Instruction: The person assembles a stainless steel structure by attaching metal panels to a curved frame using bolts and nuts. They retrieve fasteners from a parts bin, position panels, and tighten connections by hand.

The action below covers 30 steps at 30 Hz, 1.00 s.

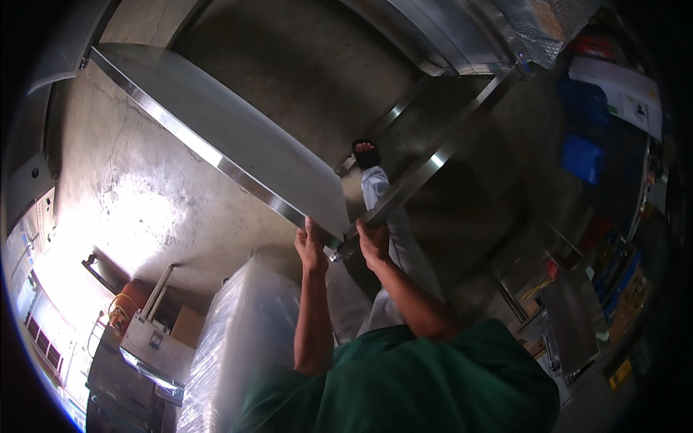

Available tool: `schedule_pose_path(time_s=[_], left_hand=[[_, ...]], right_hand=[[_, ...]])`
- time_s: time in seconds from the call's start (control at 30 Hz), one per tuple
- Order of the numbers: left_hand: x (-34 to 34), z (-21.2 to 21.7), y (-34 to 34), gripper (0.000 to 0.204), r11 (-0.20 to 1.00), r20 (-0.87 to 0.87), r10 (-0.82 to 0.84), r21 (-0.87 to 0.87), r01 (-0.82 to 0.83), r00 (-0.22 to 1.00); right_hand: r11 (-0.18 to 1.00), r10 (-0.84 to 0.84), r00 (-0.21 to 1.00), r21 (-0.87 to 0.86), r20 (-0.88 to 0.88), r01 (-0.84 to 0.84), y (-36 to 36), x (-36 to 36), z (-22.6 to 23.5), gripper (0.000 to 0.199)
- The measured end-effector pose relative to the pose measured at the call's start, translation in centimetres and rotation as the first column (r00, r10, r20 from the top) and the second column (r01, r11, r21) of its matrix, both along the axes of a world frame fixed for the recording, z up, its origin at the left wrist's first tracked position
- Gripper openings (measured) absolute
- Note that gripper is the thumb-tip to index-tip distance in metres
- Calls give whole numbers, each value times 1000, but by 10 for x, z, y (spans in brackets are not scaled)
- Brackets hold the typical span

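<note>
Both my hands are at the near corner of a stainless steel structure. My left hand (311,251) is closed on the bright folded edge of a long metal panel (238,137), which slants away to the far left. Close beside it, my right hand (374,242) is wrapped round a metal bar (419,175) that runs to the far right. The panel and bar come together between my hands, near a small metal end piece (334,257). How they are joined there cannot be made out. My foot in a black sandal (366,154) is between panel and bar.
A plastic-wrapped block (238,339) stands close on my left, beside a metal box (155,343) and an orange-red cylinder (130,304). Large metal cabinetry (462,32) lies far ahead. Blue containers (582,157) and assorted tools lie to the right. The concrete floor (119,155) glares at left.
</note>
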<state>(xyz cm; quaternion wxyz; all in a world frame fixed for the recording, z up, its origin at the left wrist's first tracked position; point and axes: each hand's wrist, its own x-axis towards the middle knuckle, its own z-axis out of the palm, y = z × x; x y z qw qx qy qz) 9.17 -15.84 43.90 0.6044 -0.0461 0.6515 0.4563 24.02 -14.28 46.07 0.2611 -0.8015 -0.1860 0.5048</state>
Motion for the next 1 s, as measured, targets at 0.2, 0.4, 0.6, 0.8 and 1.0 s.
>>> schedule_pose_path(time_s=[0.2,0.4,0.6,0.8,1.0], left_hand=[[-14,6,-11,34,1000,-46,7,-26,-8,999],[-16,12,-7,32,1000,-39,-13,-20,12,999],[-23,-5,-22,28,998,-138,-29,-52,22,990],[-65,-4,-63,32,999,-190,35,-25,-40,981],[-106,8,-85,34,987,-304,-121,-137,82,945]], right_hand=[[997,60,998,-43,-3,-60,-5,2,-4,32],[985,93,992,-141,-86,-104,2,6,1,31],[976,-7,997,-218,-77,-10,6,4,12,31],[983,-9,995,-184,-98,-9,0,5,6,27],[991,65,997,-116,-51,-71,-5,6,-4,33]])
